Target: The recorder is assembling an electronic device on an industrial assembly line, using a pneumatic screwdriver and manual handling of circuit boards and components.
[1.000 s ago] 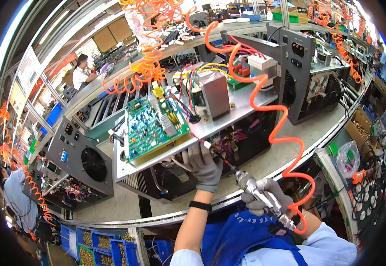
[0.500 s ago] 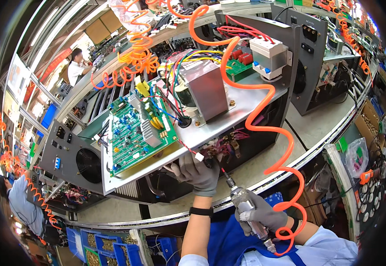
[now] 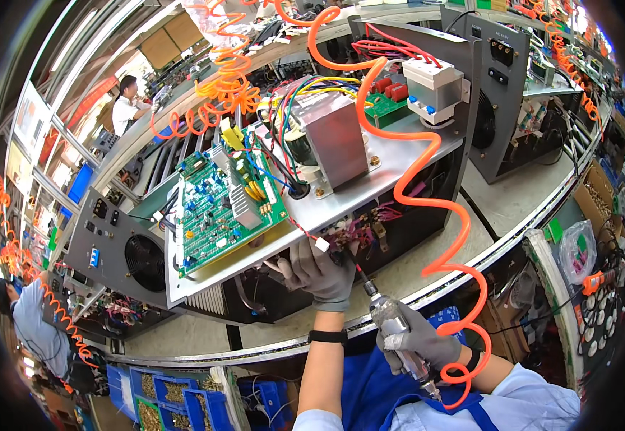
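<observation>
My right hand [image 3: 427,339], in a grey glove, is wrapped around a silver air screwdriver [image 3: 390,317]. The tool slants up and to the left, its thin bit ending beside my left fingertips. My left hand [image 3: 321,276], also gloved, reaches under the front edge of a metal shelf [image 3: 294,241], fingers curled up. Whatever those fingers pinch is hidden among dark parts and pink wires. On the shelf are a green circuit board [image 3: 215,215], a boxy transformer [image 3: 334,140] and a white breaker [image 3: 433,90]. A small white connector [image 3: 322,245] hangs on a red-black wire above my left hand.
An orange coiled air hose [image 3: 463,223] runs from overhead to the screwdriver. Similar grey cabinets stand left [image 3: 122,248] and right [image 3: 499,93] along the line. Blue bins [image 3: 201,409] of small hardware sit below at left. Other people work at far left.
The view shifts slightly. Both hands keep nearly the same place, with the screwdriver a little higher and further left; the hose's lower coils sway slightly left.
</observation>
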Demonstrator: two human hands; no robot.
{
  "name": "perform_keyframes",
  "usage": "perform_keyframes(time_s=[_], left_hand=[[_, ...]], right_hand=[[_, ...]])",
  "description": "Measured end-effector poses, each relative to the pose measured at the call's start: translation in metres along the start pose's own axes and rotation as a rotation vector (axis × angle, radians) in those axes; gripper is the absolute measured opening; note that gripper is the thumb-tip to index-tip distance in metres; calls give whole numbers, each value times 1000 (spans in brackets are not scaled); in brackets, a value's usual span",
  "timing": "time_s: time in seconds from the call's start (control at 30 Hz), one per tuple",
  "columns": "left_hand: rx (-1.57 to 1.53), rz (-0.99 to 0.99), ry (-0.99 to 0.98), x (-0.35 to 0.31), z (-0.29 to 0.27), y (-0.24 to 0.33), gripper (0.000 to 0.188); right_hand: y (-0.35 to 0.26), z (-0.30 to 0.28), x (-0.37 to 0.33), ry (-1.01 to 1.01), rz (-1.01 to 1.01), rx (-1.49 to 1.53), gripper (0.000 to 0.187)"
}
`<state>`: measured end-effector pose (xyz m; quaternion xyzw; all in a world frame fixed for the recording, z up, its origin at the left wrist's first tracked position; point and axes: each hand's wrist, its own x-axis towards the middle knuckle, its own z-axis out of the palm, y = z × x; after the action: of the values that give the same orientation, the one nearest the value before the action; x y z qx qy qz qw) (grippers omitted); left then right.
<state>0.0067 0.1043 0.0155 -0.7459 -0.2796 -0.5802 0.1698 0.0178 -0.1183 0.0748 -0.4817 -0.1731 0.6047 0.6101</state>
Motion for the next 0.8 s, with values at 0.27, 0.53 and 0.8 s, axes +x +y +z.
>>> perform_keyframes(time_s=[0.27, 0.53, 0.8], left_hand=[[-4, 10, -12, 16, -10, 5, 72], [-496, -230, -512, -56, -66, 21, 41], [-239, -309, -1096, -92, -29, 55, 26]], right_hand=[[-5, 6, -9, -20, -19, -17, 62], [-7, -32, -70, 3, 70, 241, 54], [15, -51, -85, 84, 136, 269, 54]])
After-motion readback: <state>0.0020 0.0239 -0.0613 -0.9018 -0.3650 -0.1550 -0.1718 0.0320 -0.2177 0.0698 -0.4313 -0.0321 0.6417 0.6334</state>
